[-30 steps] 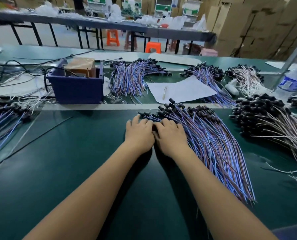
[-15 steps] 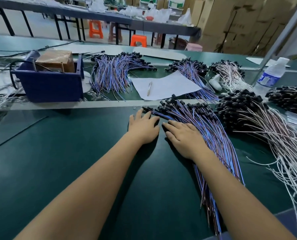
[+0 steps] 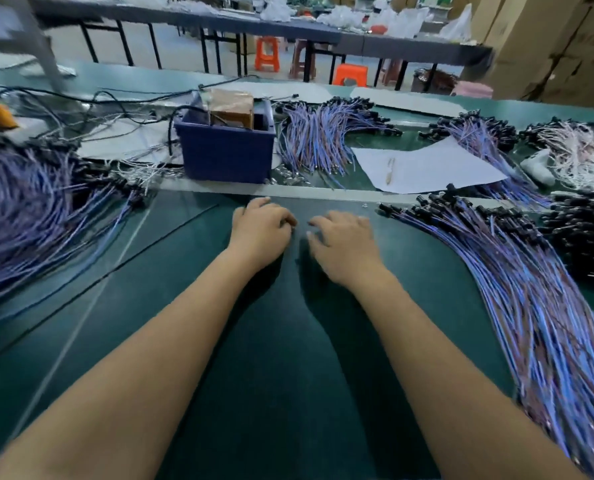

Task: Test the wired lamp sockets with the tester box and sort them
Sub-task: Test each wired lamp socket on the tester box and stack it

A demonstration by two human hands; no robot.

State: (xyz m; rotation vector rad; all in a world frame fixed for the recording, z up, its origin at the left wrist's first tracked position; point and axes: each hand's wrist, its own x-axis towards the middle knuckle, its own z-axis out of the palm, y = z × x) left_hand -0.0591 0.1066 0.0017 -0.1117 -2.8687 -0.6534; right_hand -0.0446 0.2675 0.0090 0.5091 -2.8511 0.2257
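1. Hands: your left hand [image 3: 261, 230] rests on the green table [image 3: 191, 341] with fingers loosely curled; it may pinch something small at the fingertips, but you cannot tell. Your right hand [image 3: 344, 242] lies beside it, fingers spread and relaxed, holding nothing.
2. Socket bundle, right [image 3: 517, 285]: a fan of blue-purple wires with black sockets at the far end, well apart from your right hand.
3. Socket bundle, left [image 3: 36, 209]: a similar heap beyond your left arm.
4. Tester box [image 3: 231, 110]: a brown block sitting in the blue bin [image 3: 226, 155], just past your hands.
5. Handling: judge each piece light and limp; the wires likely tangle and drag their neighbours.
6. Hold: take one by its stiff black socket, not mid-wire, and draw it out along the fan.
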